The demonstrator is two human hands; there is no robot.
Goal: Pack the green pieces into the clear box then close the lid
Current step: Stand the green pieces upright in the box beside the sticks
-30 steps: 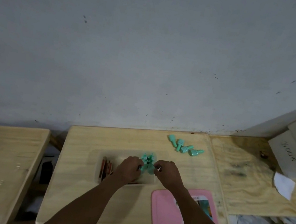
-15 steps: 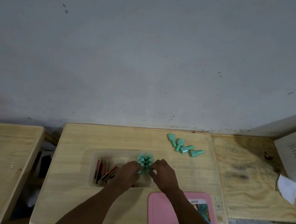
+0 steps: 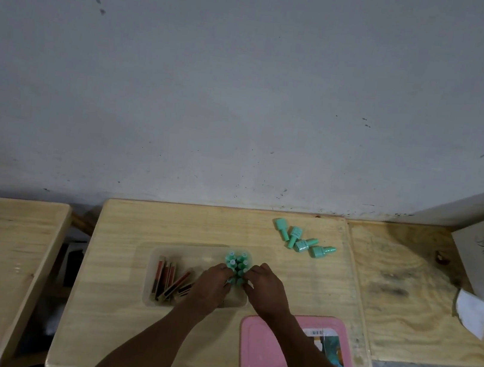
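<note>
Here we are reaching both hands into the clear box (image 3: 156,268) on the wooden table (image 3: 123,338), and our left hand (image 3: 210,285) and right hand (image 3: 265,290) are sitting close together around a bunch of green pieces (image 3: 236,265) standing up at the right end of the box. Our fingers are curling in and touching that bunch, but we cannot tell if they are really gripping a piece. Four more green pieces (image 3: 302,242) are lying on the table well behind the box, some reddish brown sticks (image 3: 168,279) are leaning in its left end, and the pink lid (image 3: 265,356) is lying flat near our right arm.
</note>
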